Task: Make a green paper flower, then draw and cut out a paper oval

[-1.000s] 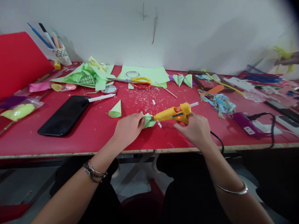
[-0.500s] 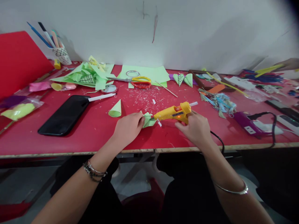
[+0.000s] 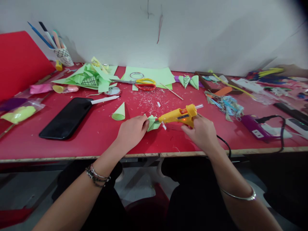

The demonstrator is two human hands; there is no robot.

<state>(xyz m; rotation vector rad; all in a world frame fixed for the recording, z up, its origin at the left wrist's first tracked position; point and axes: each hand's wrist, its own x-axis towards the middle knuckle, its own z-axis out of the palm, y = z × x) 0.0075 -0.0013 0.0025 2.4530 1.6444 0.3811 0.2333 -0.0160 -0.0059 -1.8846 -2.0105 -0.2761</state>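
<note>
Two hands, head view: your left hand (image 3: 132, 131) and right hand (image 3: 203, 131) face each other over the red table (image 3: 96, 141).
Green paper piece (image 3: 153, 125): pinched between left thumb and fingers near the table's front edge, likely steadied for the nozzle.
Yellow glue gun (image 3: 173, 116): your right hand curls around its handle, nozzle aimed leftward at the paper; trigger pressure, cannot tell.
Green paper cone (image 3: 119, 113): just beyond your left hand, apparently within easy reach.
Scissors (image 3: 145, 84): farther back, seemingly leaving you working room.

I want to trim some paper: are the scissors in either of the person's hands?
No, the scissors lie farther back, while the left hand holds green paper and the right hand grips a glue gun.
</note>
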